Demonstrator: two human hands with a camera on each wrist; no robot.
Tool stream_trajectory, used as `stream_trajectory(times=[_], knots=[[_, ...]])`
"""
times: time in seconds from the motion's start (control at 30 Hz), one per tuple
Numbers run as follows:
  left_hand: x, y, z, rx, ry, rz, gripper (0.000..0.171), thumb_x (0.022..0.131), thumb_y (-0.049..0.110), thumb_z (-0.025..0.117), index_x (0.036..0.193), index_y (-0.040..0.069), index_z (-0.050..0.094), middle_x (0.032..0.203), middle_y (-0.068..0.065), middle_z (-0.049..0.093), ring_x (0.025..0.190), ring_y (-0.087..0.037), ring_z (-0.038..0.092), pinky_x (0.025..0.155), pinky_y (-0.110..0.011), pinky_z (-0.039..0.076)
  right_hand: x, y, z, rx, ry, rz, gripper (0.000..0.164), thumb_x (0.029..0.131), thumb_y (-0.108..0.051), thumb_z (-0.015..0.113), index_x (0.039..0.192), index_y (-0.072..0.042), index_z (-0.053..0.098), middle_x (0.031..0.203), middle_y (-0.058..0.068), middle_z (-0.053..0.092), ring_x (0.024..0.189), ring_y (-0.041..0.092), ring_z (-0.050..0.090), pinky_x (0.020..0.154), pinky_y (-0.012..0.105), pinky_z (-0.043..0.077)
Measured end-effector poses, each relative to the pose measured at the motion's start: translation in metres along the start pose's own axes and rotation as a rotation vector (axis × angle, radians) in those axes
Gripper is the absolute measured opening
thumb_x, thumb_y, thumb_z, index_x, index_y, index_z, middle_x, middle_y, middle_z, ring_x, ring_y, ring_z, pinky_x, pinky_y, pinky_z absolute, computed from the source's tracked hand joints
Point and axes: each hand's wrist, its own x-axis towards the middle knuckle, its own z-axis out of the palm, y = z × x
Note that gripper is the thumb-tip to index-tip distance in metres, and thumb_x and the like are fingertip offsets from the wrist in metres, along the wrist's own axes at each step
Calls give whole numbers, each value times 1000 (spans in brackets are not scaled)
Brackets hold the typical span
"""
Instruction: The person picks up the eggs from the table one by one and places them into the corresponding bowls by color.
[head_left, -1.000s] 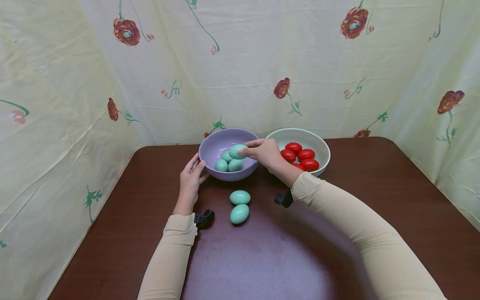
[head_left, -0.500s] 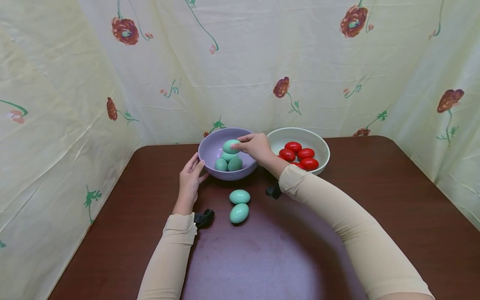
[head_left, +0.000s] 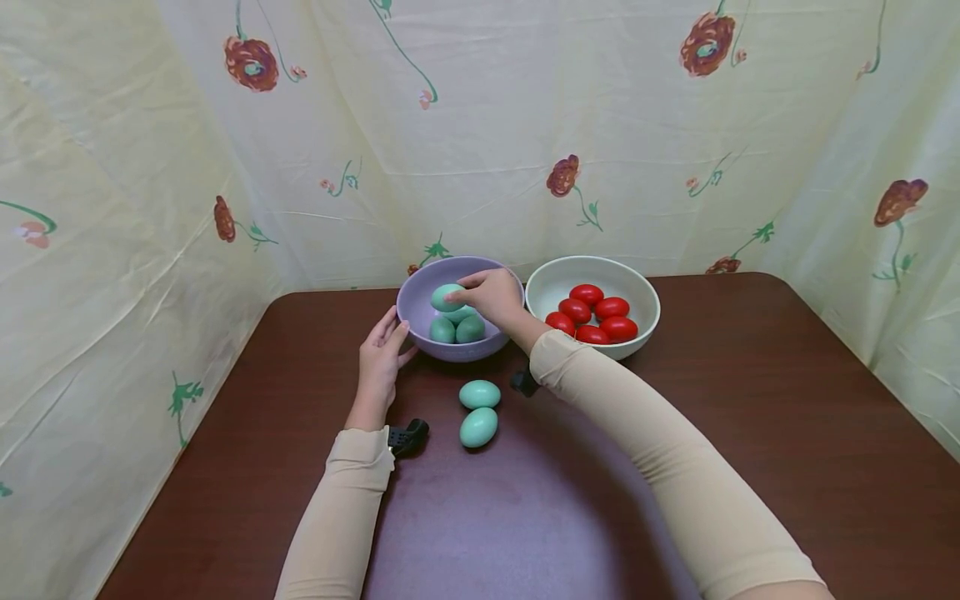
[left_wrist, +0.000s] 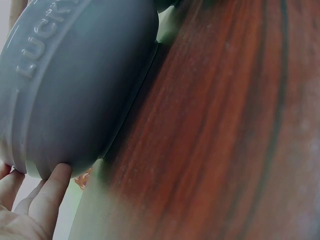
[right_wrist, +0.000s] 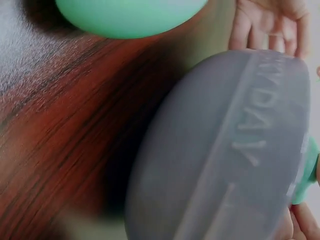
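A light green egg is pinched between the thumb and fingers of my right hand, over the inside of the purple bowl. Below it in that bowl lie more green eggs; the one at the back is partly covered. My left hand rests its fingertips against the bowl's left side near the rim. In the left wrist view, extended fingers touch the outer wall of the bowl, which carries raised letters. Two further green eggs, a nearer one and a farther one, lie on the table.
Right beside the purple bowl stands a white bowl with several red eggs. The dark brown table ends at a flowered curtain behind the bowls. Each wrist wears a black camera.
My right hand has moved left with the pinched green egg, from the bowl's right part to above the eggs inside. More red eggs show now. The left hand has stayed in place.
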Motion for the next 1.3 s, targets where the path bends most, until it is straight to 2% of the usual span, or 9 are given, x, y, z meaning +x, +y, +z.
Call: stream_trajectory(times=[0.2,0.57,0.9,1.3], knots=[[0,0,-1,7,-7,-1,57,100,25,60,153,19,41,162,-2,34,142,-18,45,106,-47,48,3,3,11,-57,-14,-34,41,79,-33,85,114,-11,77,113,5,76,113,21,66,98,35,53],[-1,-1,0,12,-7,5,57,100,28,60,153,20,40,162,-2,34,141,-18,46,106,-47,48,4,-2,24,-50,-13,-60,39,80,-31,84,113,-10,77,113,6,76,112,20,67,96,34,55],[0,-1,-3,3,-2,3,57,100,26,61,153,18,41,162,-3,34,141,-19,46,105,-49,48,4,5,35,-108,-14,-119,41,80,-30,84,114,-10,76,113,6,76,111,19,68,94,33,56],[1,-2,-1,5,-19,1,57,101,26,59,154,18,39,162,-4,32,142,-20,44,106,-47,47,5,10,36,-98,-6,-99,41,79,-26,84,115,-8,75,115,7,75,111,20,68,94,33,56]])
